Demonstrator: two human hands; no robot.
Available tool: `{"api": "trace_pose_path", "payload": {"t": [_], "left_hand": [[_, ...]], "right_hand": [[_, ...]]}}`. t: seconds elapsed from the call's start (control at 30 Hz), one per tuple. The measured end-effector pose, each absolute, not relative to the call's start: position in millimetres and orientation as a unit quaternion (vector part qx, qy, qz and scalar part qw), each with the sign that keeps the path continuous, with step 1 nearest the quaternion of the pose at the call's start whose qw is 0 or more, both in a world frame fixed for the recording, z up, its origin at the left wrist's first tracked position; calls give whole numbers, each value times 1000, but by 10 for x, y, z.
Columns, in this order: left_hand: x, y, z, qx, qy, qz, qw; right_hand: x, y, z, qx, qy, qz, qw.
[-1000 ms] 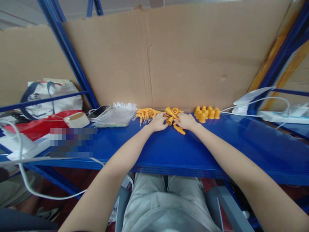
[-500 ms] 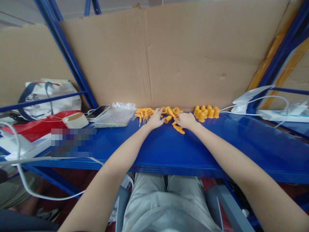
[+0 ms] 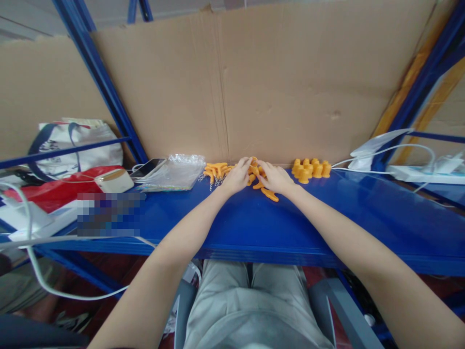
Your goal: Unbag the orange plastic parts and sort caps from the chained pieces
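Note:
Both hands meet at the back of a blue shelf [image 3: 254, 228], over a small heap of orange plastic parts [image 3: 254, 170]. My left hand [image 3: 238, 177] has its fingers curled onto the heap. My right hand [image 3: 276, 177] does the same from the other side, fingertips pinching orange pieces. One long orange piece [image 3: 269, 194] lies loose just in front of my right hand. To the left lies a bunch of orange hooks with metal springs [image 3: 217, 172]. A row of upright orange caps [image 3: 311, 169] stands to the right.
A cardboard sheet [image 3: 276, 82] backs the shelf. Clear plastic bags [image 3: 178, 173], a phone [image 3: 148, 167], a small white box [image 3: 113, 181] and a tote bag [image 3: 72, 145] sit left. White cables and a power strip [image 3: 417, 173] lie right. Blue rack posts [image 3: 98, 72] frame both sides.
Both hands moved a little further back and closer together over the orange heap. The funnel-shaped pieces seen earlier between them are now covered by the fingers.

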State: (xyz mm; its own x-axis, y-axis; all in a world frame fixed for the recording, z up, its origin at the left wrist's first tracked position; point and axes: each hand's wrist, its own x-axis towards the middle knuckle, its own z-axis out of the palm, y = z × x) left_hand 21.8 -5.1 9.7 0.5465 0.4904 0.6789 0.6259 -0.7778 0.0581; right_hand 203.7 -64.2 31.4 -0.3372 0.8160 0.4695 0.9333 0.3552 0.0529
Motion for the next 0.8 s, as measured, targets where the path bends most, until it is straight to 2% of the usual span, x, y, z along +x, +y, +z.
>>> {"api": "trace_pose_path", "payload": {"t": [0.2, 0.57, 0.8], "left_hand": [[264, -101, 96, -882, -323, -325, 109], [301, -162, 102, -895, -285, -320, 125], [310, -134, 115, -888, -275, -350, 117]], "right_hand": [[2097, -546, 233, -497, -831, -144, 204], [2077, -436, 153, -488, -801, -37, 345], [2063, -392, 168, -412, -820, -68, 392]]}}
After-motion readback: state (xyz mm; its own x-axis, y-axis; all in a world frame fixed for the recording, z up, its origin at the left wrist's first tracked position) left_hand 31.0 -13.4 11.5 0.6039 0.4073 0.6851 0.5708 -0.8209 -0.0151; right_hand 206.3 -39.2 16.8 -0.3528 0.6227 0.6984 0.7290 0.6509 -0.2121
